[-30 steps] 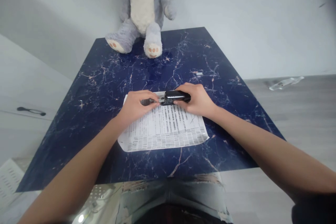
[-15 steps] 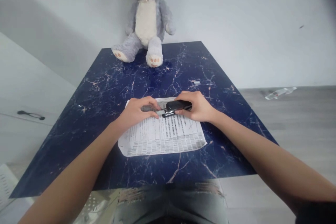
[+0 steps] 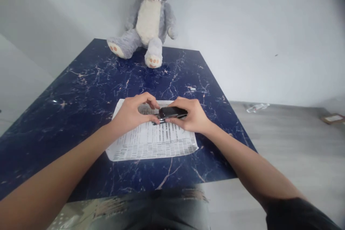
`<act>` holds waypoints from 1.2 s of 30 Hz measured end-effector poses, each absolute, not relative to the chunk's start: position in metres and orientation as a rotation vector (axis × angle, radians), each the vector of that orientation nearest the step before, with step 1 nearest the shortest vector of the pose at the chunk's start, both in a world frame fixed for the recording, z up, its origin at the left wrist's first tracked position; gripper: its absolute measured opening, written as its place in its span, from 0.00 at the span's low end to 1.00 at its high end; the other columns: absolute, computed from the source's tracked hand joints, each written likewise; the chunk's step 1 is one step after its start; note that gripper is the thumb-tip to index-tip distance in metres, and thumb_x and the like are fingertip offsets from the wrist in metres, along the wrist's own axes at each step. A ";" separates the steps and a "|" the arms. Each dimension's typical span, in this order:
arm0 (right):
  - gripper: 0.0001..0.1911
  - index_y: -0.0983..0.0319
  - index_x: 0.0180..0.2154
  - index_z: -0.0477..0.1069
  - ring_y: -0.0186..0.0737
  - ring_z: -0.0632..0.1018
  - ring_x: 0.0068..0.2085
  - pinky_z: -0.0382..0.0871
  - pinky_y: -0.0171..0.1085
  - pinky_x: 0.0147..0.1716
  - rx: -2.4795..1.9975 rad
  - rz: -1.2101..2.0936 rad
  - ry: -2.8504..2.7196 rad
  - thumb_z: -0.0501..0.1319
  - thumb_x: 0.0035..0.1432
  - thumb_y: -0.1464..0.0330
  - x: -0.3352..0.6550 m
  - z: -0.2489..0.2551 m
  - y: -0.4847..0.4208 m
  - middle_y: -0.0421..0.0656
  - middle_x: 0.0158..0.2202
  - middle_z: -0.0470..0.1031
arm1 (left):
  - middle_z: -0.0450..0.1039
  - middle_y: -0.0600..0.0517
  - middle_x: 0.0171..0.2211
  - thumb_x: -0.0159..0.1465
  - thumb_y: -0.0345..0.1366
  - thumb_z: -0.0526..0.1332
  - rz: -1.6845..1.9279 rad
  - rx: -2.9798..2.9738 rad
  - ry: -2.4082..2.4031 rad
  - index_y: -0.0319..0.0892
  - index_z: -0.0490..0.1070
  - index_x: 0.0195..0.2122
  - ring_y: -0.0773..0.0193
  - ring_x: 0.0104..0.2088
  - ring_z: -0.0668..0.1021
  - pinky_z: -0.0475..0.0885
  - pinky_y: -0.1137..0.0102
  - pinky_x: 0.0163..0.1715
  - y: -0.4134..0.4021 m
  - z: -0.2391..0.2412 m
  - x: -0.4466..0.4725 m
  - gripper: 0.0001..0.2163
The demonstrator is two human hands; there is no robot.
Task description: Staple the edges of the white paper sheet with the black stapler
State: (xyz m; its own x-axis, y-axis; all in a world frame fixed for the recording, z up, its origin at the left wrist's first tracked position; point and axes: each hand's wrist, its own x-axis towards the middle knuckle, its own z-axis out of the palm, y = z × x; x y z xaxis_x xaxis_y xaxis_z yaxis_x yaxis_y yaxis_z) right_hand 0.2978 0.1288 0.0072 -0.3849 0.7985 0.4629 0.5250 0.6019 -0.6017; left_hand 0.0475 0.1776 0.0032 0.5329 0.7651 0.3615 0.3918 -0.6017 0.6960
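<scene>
A black stapler [image 3: 172, 112] is held over a printed sheet of paper [image 3: 151, 147] on the dark blue table. My right hand [image 3: 192, 115] wraps round its back part, thumb along the near side and fingers over the far side. At the stapler's front end, my left hand [image 3: 133, 111] curves in with its thumb touching the metal nose and its index finger bent at the far side. The inside of the stapler is not visible. Printed lines show on the paper, which lies under both hands with its near corners slightly curled.
A grey plush toy [image 3: 148, 25] sits at the back of the marbled blue table [image 3: 81, 79] against the wall. A small white piece [image 3: 192, 89] lies on the tabletop. A clear plastic item [image 3: 258, 107] and a brown frame-like object [image 3: 332, 118] are on the floor at the right.
A pale strip that showed between my left fingers and the stapler's front is no longer visible. My left fingers have come closer to the nose. The whole view has shifted to the right.
</scene>
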 end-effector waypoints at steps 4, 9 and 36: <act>0.13 0.61 0.35 0.76 0.35 0.70 0.29 0.60 0.38 0.30 -1.305 0.391 -1.971 0.72 0.55 0.60 0.337 0.021 0.146 0.39 0.29 0.74 | 0.76 0.47 0.57 0.73 0.44 0.59 0.763 2.416 1.063 0.47 0.72 0.58 0.51 0.59 0.76 0.67 0.52 0.62 0.193 -0.013 0.046 0.15; 0.17 0.62 0.32 0.74 0.34 0.66 0.30 0.56 0.38 0.30 -1.431 0.430 -1.992 0.73 0.54 0.56 0.396 0.025 0.166 0.38 0.28 0.69 | 0.70 0.42 0.61 0.73 0.41 0.56 0.482 2.668 1.106 0.43 0.69 0.62 0.45 0.62 0.70 0.61 0.47 0.65 0.203 -0.035 0.051 0.18; 0.15 0.59 0.42 0.76 0.38 0.75 0.39 0.67 0.38 0.40 -1.119 0.850 -2.577 0.71 0.59 0.56 0.409 0.029 0.169 0.41 0.40 0.76 | 0.71 0.45 0.62 0.73 0.37 0.55 0.643 2.569 0.992 0.45 0.73 0.57 0.49 0.61 0.73 0.63 0.50 0.64 0.205 -0.028 0.046 0.14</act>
State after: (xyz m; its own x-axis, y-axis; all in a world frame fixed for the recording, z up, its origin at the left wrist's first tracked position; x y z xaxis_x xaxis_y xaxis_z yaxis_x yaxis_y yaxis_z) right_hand 0.4086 0.1687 0.0288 -0.6911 0.7217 -0.0381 0.6028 0.5466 -0.5812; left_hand 0.0461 0.2053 -0.0280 0.6591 0.6919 0.2946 0.5516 -0.7111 0.4359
